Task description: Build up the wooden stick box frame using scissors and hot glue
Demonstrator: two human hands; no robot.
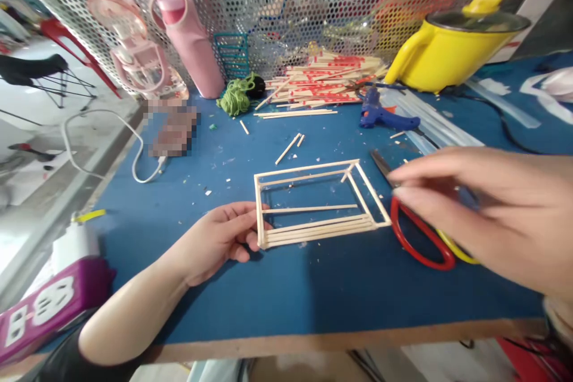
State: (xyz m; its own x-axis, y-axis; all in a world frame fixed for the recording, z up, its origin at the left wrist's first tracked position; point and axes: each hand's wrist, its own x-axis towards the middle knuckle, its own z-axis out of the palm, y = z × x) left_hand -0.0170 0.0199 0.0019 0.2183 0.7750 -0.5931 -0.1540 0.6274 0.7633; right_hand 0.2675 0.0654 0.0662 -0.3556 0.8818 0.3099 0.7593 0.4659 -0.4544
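Observation:
A rectangular frame of thin wooden sticks [319, 228] lies on the blue table [286, 286]. My left hand [219, 240] grips the frame's left end between thumb and fingers. My right hand [487, 209] hovers close to the camera at the right, blurred, its fingers stretched out leftward over the scissors with red and yellow handles [418, 245]. Nothing shows in the right hand.
A pile of wooden sticks [322, 80], a blue glue gun [385, 116], green yarn [237, 95], a yellow pot [456, 42] and a pink bottle [190, 42] stand at the back by a perforated metal screen. A purple power strip [49, 304] sits front left. Loose sticks [289, 146] lie mid-table.

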